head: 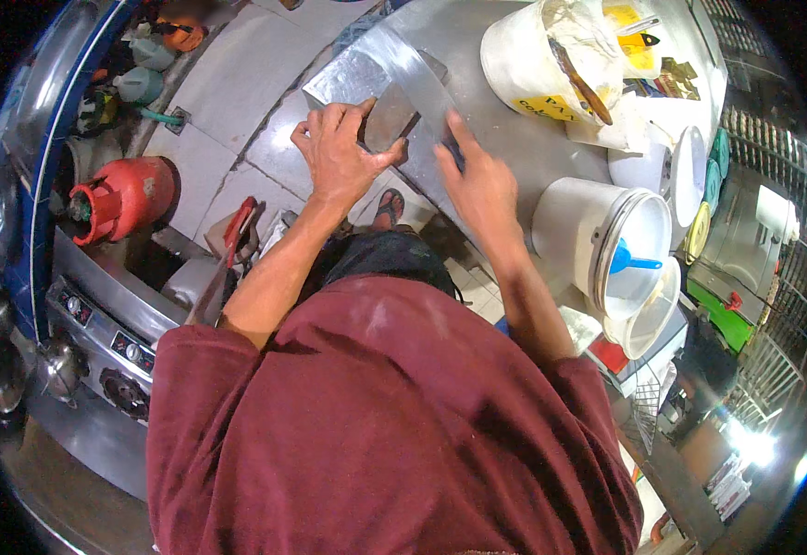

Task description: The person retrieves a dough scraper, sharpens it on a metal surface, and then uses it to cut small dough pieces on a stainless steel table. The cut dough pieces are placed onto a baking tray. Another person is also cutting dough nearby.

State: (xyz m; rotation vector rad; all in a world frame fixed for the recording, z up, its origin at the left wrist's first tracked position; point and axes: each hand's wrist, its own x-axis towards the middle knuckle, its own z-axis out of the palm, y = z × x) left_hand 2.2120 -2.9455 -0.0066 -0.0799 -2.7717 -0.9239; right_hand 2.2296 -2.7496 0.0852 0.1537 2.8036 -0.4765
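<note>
My right hand (481, 187) is closed around the dark handle of a wide-bladed knife (414, 76), index finger stretched along the blade. The blade lies across a grey-brown sharpening stone (391, 119), covering its middle. With thumb and fingers spread to either side, my left hand (344, 149) grips the stone's near end. Stone and knife are at the corner of a stainless steel table (501, 149). The far end of the stone shows beyond the blade; most of the handle is hidden by my right hand.
A white bucket (514, 59) with a white cloth or bag and a brown-handled utensil stands at the table's far side. Nearer right are a white tub (570, 215) and a blue scoop (632, 260). A red gas cylinder (136, 194) and a steel stove (108, 319) are at left.
</note>
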